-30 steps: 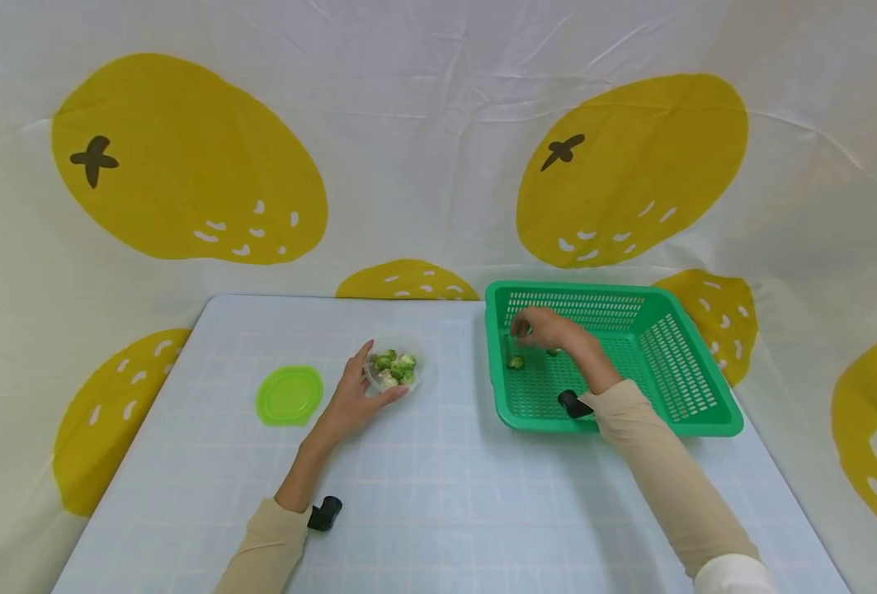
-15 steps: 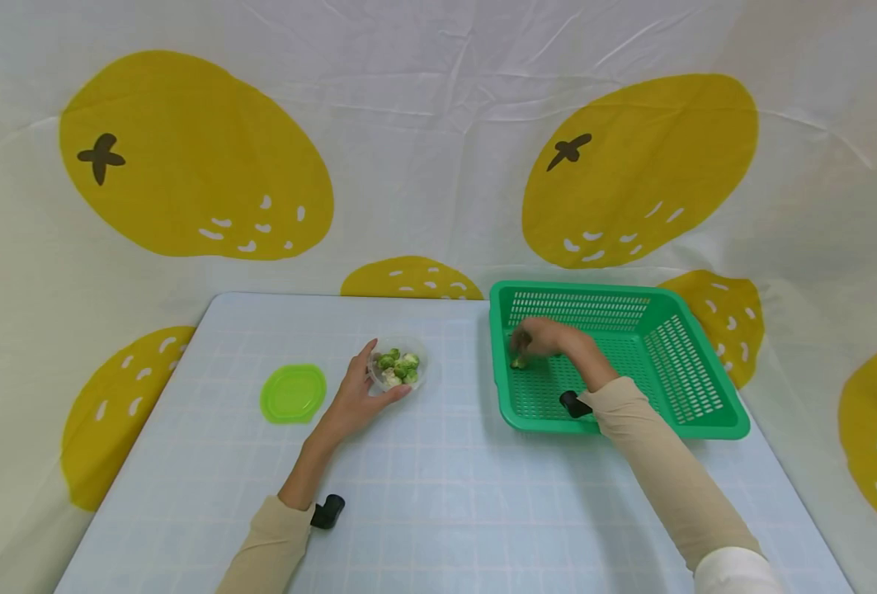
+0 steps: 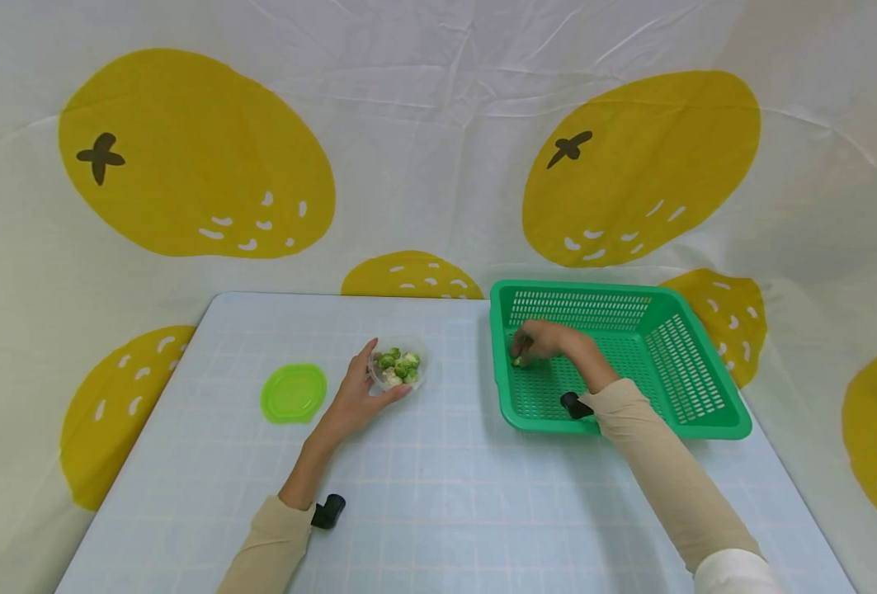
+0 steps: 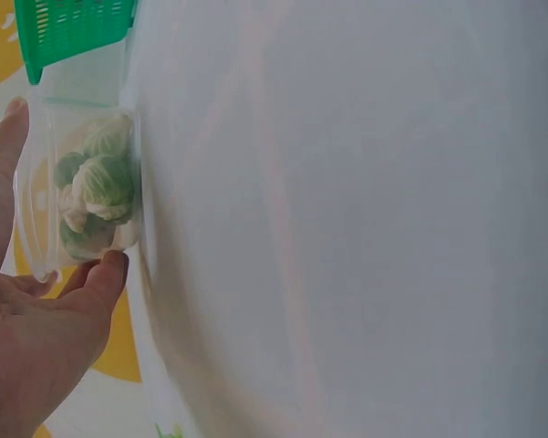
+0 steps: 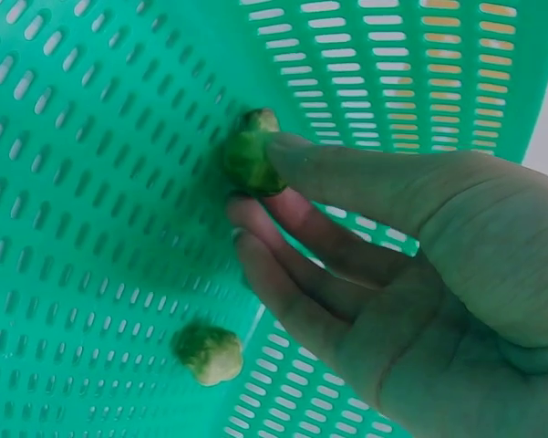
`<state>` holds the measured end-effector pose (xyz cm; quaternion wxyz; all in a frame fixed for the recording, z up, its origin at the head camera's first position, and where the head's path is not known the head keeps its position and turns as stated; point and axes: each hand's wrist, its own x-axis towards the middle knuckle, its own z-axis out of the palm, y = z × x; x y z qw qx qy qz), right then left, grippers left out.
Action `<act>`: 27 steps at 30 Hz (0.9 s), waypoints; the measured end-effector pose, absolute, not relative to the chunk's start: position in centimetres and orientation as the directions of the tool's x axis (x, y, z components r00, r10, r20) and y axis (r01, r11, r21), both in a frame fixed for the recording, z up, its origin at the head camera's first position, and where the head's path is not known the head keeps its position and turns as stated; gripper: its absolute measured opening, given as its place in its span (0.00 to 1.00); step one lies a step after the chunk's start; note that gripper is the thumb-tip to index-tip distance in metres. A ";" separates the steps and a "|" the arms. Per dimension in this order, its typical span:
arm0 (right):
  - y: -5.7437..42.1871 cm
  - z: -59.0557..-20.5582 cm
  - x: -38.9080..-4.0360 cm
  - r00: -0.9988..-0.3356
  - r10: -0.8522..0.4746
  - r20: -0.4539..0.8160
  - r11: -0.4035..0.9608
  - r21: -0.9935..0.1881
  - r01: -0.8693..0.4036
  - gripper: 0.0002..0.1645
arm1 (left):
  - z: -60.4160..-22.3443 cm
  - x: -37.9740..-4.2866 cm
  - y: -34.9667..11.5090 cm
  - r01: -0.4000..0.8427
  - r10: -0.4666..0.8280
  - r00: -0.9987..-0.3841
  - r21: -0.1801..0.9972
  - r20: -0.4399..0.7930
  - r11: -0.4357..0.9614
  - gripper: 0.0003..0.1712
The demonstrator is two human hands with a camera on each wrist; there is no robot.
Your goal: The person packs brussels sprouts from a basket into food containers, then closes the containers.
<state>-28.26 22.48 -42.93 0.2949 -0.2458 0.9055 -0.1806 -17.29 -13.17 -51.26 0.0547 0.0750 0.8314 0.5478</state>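
My left hand [image 3: 356,400] holds a small clear plastic container [image 3: 420,378] round its side, thumb on one side and fingers on the other. Inside it are several Brussels sprouts [image 4: 105,187], pale green with whitish cut ends. Over at the right, my right hand [image 3: 553,340] reaches down into a green slotted basket [image 3: 587,288]. In the right wrist view, its thumb and fingers pinch a Brussels sprout [image 5: 249,162] low against the basket's floor. A second sprout [image 5: 211,353] lies on the floor near the fingers.
A bright green lid [image 3: 294,393] lies flat on the table left of the container. The pale checked table [image 3: 423,495] reaches back to a white curtain [image 3: 423,148] with yellow fruit prints. The basket's raised walls surround my right hand.
My right hand has lowered inside the basket onto a Brussels sprout and taken it between thumb and fingers. My left hand stays on the container; the head view has shifted slightly.
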 end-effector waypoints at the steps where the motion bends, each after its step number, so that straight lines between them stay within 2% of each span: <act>1: 22.6 -42.9 -28.3 -0.708 -0.557 -0.433 0.810 -0.472 -0.348 0.12 | -51.3 -17.3 -13.1 0.064 0.184 -0.983 0.919 -0.009 0.389 0.63; 11: 23.8 -42.0 -28.1 -0.735 -0.619 -0.277 0.744 -0.507 -0.436 0.08 | -51.2 -17.3 -13.1 0.057 0.179 -0.984 0.917 -0.016 0.396 0.63; 27: 23.8 -39.7 -27.2 -0.799 -0.589 -0.117 0.691 -0.586 -0.423 0.08 | -51.1 -17.4 -13.0 0.050 0.184 -0.983 0.915 -0.027 0.400 0.63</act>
